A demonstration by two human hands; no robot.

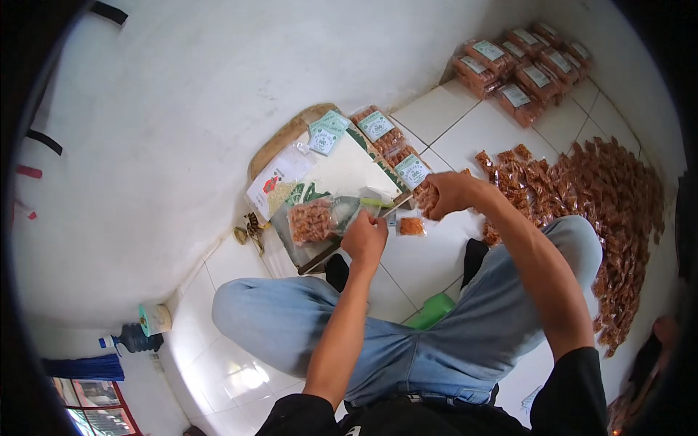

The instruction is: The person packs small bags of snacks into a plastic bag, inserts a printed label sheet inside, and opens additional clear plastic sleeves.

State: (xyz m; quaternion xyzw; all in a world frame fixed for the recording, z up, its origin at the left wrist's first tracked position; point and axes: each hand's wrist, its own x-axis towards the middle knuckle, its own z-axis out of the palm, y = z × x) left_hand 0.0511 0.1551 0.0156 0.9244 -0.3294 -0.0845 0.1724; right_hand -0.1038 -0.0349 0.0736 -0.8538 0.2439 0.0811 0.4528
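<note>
My left hand (363, 236) is closed, pinching the mouth end of a clear plastic bag. The bag's filled part (311, 221) holds reddish-brown snack pieces and lies on the near edge of a low board table (347, 168). My right hand (449, 193) hangs to the right of the table with curled fingers; what is in them cannot be made out. Just below that hand, a small orange snack packet (411, 227) lies on the floor. Two labelled snack bags (376, 126) rest along the table's right side.
Loose labels (329, 132) and a white printed bag (280, 178) lie on the table. A large heap of small snack packets (618, 225) covers the floor at right. Packed labelled bags (520, 69) are stacked by the far wall. A green object (432, 311) sits between my legs.
</note>
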